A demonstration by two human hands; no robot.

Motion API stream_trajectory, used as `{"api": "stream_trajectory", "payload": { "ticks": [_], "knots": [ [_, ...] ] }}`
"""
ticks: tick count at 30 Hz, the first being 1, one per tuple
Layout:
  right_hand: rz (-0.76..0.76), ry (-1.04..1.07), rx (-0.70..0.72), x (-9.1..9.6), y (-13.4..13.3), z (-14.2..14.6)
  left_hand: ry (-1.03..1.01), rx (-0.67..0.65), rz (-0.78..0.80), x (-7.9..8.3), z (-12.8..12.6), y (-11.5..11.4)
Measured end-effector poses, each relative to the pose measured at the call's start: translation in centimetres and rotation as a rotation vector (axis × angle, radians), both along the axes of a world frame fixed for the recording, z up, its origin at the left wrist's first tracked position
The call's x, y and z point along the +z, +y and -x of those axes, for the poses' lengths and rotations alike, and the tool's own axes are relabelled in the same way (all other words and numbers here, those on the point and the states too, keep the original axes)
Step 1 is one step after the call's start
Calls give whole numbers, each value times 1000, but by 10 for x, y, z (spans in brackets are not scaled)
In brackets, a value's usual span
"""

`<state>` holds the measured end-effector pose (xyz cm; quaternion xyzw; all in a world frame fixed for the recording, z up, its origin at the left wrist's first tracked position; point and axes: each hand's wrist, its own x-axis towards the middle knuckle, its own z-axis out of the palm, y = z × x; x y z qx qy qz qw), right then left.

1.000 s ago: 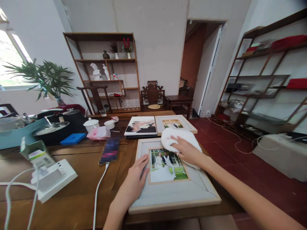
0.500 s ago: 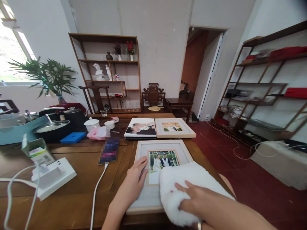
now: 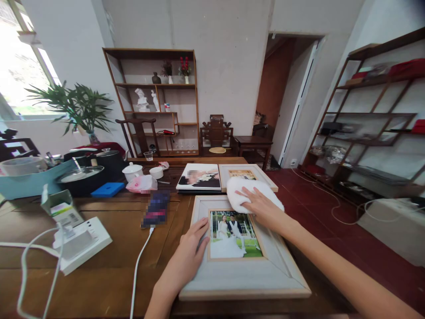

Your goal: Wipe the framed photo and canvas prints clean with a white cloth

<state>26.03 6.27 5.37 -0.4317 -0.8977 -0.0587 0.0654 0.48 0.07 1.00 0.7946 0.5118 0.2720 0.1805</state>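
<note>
A large white picture frame (image 3: 245,277) with a wedding photo lies flat on the wooden table (image 3: 99,248) in front of me. My left hand (image 3: 189,254) lies flat on the frame's left border, fingers stretched out. My right hand (image 3: 262,206) presses a fluffy white cloth (image 3: 244,190) onto the frame's far right corner, fingers spread over it.
Behind the frame lie a second smaller frame (image 3: 247,175) and a photo album (image 3: 199,177). A phone (image 3: 156,208) with a white cable, a white box (image 3: 83,241), a blue pad (image 3: 108,189), pots and cups crowd the left. Shelves stand against the walls.
My right hand swept the cloth from the frame's far corner down to its near right edge, then back up to the far right corner. The left hand stayed on the left border.
</note>
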Motion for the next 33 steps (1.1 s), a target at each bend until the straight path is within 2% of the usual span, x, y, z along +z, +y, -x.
{"api": "stream_trajectory", "payload": {
  "ticks": [2, 4, 9, 12, 14, 16, 20, 26, 28, 30, 33],
  "knots": [
    [29, -9, 10, -2, 1, 2, 2, -2, 1, 0, 0, 1],
    [94, -3, 11, -4, -10, 7, -6, -2, -10, -1, 0, 1],
    [288, -7, 11, 9, -76, 25, -24, -1, -47, -4, -1, 3],
    [450, -143, 28, 17, -112, 34, -17, 5, -38, -4, -2, 2],
    [511, -217, 41, 16, -126, 39, -4, 15, -22, -3, -2, 2],
    [500, -182, 47, 12, -132, 41, 4, 14, -21, -2, -2, 2],
    [357, 70, 14, 3, -113, 34, 11, -11, -58, 1, -2, 1],
    [52, 128, -28, -8, -24, 16, 31, -13, -65, 5, -2, 1],
    [2, 117, -52, -10, -2, 16, 40, -10, -49, 6, -2, 1],
    [6, 103, -55, -11, 5, 19, 48, -3, -33, 6, -2, 1],
    [81, 88, 8, -10, -15, 26, 42, 11, -27, 4, -2, 1]
  ]
}}
